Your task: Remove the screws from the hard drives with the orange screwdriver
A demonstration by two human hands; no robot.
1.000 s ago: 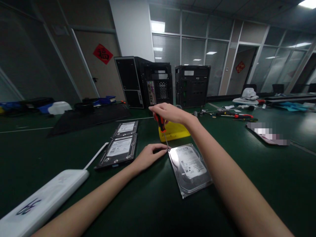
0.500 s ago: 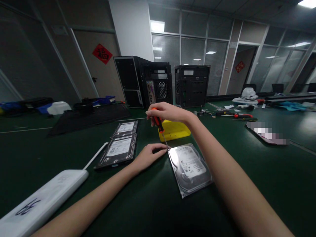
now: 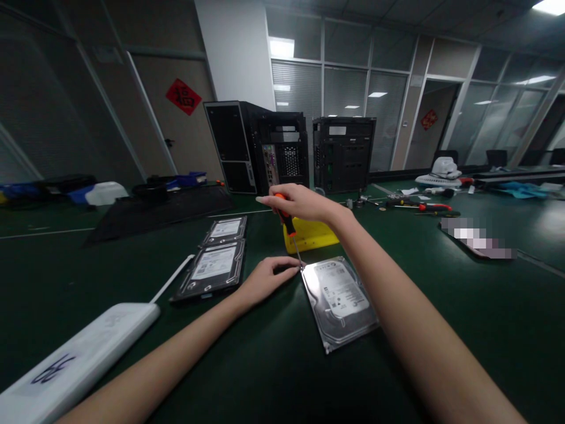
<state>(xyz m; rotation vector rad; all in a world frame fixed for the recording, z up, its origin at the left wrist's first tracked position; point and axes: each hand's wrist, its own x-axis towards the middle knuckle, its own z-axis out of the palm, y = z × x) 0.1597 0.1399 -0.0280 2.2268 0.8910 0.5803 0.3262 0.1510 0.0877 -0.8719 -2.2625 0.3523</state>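
Observation:
A silver hard drive (image 3: 338, 300) with a white label lies flat on the green table, turned slightly askew. My right hand (image 3: 300, 203) is closed around the red and black handle of a screwdriver (image 3: 289, 224). Its shaft slants down, and the tip meets the drive's far left corner. At that same corner my left hand (image 3: 269, 280) pinches with thumb and forefinger; the exact contact is too small to make out. Behind the shaft sits a yellow tray (image 3: 313, 235), partly hidden by my right hand and forearm.
Two more hard drives (image 3: 216, 268) lie to the left. A white power strip (image 3: 79, 353) is at the lower left. Black computer cases (image 3: 265, 150) stand at the back. Pliers and other tools (image 3: 435, 207) and a partly blurred flat object (image 3: 477, 240) are on the right.
My right hand has shifted slightly, its fingers turned on the screwdriver handle, and the screwdriver stands a little steeper. The left hand and hard drive have stayed put.

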